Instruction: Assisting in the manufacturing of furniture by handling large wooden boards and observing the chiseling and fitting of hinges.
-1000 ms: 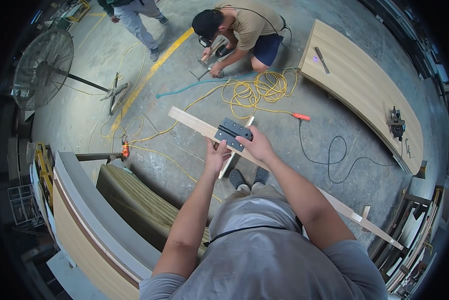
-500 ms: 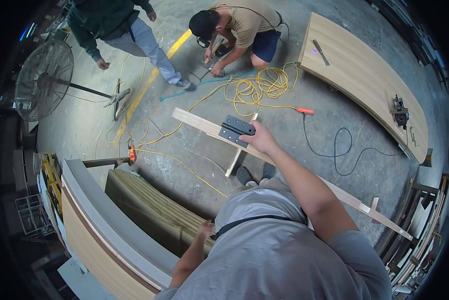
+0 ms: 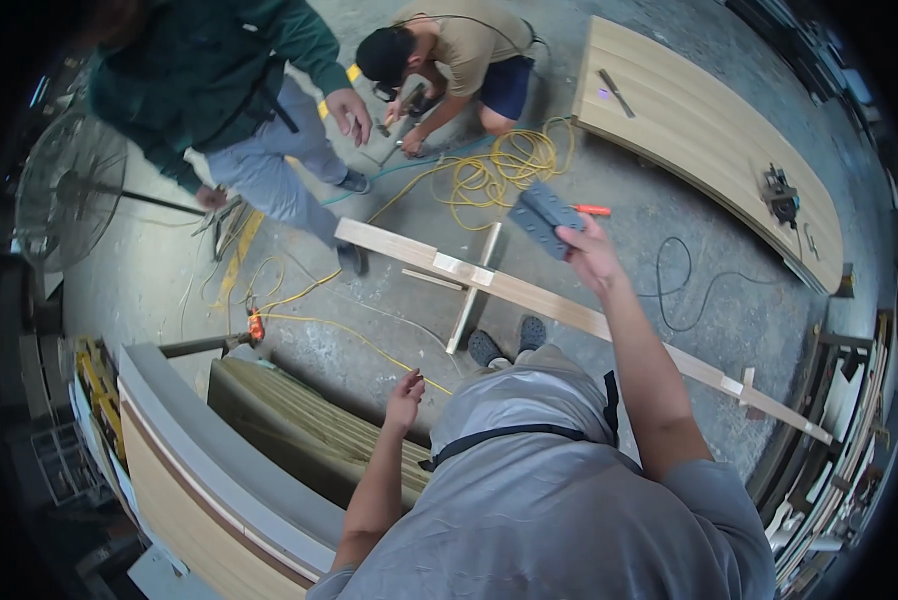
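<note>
A dark grey butt hinge (image 3: pixel 543 222) with screw holes is held up in my right hand (image 3: pixel 593 258), my fingers closed on its edge. Below it lies a long pale wooden board (image 3: pixel 559 303). A lighter, shallow recess (image 3: pixel 462 268) shows in the board's upper face, and a wooden crosspiece (image 3: pixel 466 313) lies under the board there. My left hand (image 3: pixel 404 402) hangs beside my waist, its fingers apart and holding nothing. It is nearest to a stack of olive-green ribbed panels (image 3: pixel 299 400).
In front, a person in a dark green top (image 3: pixel 209 90) stands near the board's far end. Another person (image 3: pixel 469 60) crouches with a tool. Yellow cord (image 3: pixel 514 165) coils on the floor. A curved wooden panel (image 3: pixel 709 140) carries tools at right; a fan (image 3: pixel 69 190) stands left.
My right hand has lifted the hinge off the board, up and to the right, uncovering the recess. My left hand has risen. The person in green has stepped closer.
</note>
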Demonstrator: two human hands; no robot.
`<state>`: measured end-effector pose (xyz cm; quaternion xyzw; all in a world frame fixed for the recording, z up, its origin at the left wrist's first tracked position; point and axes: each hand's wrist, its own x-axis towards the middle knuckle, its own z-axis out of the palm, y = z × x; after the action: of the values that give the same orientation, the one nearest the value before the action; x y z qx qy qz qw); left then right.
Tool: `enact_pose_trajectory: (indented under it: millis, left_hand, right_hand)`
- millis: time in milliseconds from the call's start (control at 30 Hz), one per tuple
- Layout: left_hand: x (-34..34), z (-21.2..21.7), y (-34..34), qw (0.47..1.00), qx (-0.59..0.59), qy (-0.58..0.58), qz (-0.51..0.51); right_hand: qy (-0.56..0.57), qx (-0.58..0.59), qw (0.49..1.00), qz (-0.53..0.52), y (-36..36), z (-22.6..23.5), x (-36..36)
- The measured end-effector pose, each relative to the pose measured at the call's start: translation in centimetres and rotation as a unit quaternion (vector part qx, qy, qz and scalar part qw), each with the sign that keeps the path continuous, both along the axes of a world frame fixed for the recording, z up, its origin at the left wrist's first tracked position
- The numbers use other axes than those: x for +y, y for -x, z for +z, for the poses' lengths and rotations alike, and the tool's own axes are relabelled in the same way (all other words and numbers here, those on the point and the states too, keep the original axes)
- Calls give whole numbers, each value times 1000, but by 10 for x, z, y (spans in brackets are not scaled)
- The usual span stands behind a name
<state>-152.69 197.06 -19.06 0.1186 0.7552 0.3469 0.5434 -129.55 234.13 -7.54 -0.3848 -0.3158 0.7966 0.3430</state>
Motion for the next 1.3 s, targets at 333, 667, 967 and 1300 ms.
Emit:
enact_pose_trajectory:
  millis: [333, 667, 967, 1300]
  left_hand:
    - [-86, -116, 81, 890, -425, 69, 151]
    - [60, -52, -2, 983, 4, 117, -140]
    - [130, 17, -199, 994, 19, 62, -88]
    - [38, 12, -281, 984, 4, 173, -43]
  right_hand:
    - [-48, 34, 973, -224, -257, 32, -58]
    - [-29, -409, 903, -128, -483, 63, -74]
    - [-78, -462, 839, 276, -564, 18, -22]
    - [-130, -357, 864, 330, -559, -2, -6]
